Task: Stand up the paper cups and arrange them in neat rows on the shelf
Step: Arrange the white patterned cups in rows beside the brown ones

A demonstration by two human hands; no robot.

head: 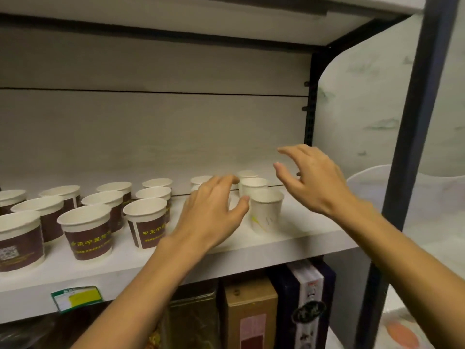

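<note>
Several brown-banded paper cups (88, 230) stand upright in rows on the left half of the white shelf (297, 238). Right of them stand plain white cups: the front one (268, 212), one behind it (254, 185) and more at the back, partly hidden by my left hand. My left hand (214, 212) hovers over the shelf just left of the front white cup, fingers spread, thumb tip close to its rim; contact is unclear. My right hand (314, 180) floats above and to the right of the white cups, fingers apart, holding nothing.
A dark metal upright (407, 152) bounds the shelf on the right, with the back panel (151, 137) behind. Boxes (249, 318) stand on the lower shelf. A price label (75, 297) hangs on the shelf's front edge. A white container (372, 182) sits beyond the upright.
</note>
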